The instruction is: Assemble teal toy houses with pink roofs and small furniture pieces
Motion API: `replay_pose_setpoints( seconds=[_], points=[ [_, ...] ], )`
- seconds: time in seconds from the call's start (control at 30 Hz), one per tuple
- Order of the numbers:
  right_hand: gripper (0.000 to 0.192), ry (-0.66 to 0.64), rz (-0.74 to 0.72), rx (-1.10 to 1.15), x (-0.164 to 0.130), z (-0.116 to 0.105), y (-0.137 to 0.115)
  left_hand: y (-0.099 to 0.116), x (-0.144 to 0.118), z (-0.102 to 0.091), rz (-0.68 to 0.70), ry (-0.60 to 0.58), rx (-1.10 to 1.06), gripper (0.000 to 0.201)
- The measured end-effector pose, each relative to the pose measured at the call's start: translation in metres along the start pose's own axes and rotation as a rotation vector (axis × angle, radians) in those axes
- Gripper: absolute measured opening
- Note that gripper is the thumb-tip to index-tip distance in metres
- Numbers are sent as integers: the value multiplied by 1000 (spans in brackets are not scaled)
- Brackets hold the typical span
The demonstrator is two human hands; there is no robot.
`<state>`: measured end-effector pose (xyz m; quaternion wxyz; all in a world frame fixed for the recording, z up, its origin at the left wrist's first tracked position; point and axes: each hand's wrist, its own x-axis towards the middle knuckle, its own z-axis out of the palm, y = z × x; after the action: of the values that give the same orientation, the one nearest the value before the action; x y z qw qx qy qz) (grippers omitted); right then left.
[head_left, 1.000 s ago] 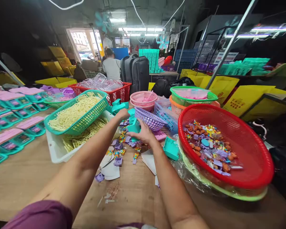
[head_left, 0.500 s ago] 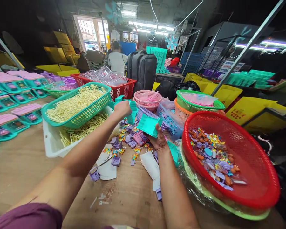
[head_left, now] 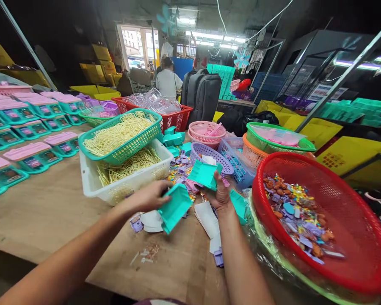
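My left hand (head_left: 149, 197) grips a teal plastic tray part (head_left: 175, 207) above the wooden table (head_left: 51, 212), just in front of the white bin. My right hand (head_left: 220, 192) holds a second teal plastic part (head_left: 205, 174) up near the purple basket (head_left: 211, 156). Between and below the hands lie white paper cards (head_left: 208, 216), small purple pieces (head_left: 136, 223) and colourful toy bits. More teal parts (head_left: 173, 139) are piled behind them.
A green basket (head_left: 120, 137) of yellow clips sits on a white bin (head_left: 127, 182). A large red basket (head_left: 320, 220) of small toy pieces stands at right. Pink-and-teal toy sets (head_left: 31, 154) line the left. Pink, green, orange and red baskets stand behind; a person stands far back.
My left hand has drawn back from the teal pile toward me, now carrying a teal part. My right hand stays raised with its teal part. The view has shifted right.
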<state>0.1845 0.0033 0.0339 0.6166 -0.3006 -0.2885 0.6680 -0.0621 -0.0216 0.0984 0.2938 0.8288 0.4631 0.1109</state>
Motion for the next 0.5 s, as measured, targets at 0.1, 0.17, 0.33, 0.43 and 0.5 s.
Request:
replay_pose_setpoints(
  seconds=[0.1, 0.17, 0.33, 0.43, 0.5],
  points=[
    [57, -7, -29, -18, -1, -5, 4, 15, 23, 12, 35, -108, 152, 37],
    [56, -26, -37, -36, -1, -8, 5, 19, 56, -5, 14, -54, 218, 36],
    [60, -65, -13, -33, 5, -7, 7, 4, 172, -83, -206, 286, 463, 39],
    [62, -93, -17, -7, 10, -9, 12, -20, 220, -103, -279, 348, 556, 38],
    [61, -116, -23, 0, 13, -12, 16, -37, 237, -102, -292, 337, 592, 37]
  ],
)
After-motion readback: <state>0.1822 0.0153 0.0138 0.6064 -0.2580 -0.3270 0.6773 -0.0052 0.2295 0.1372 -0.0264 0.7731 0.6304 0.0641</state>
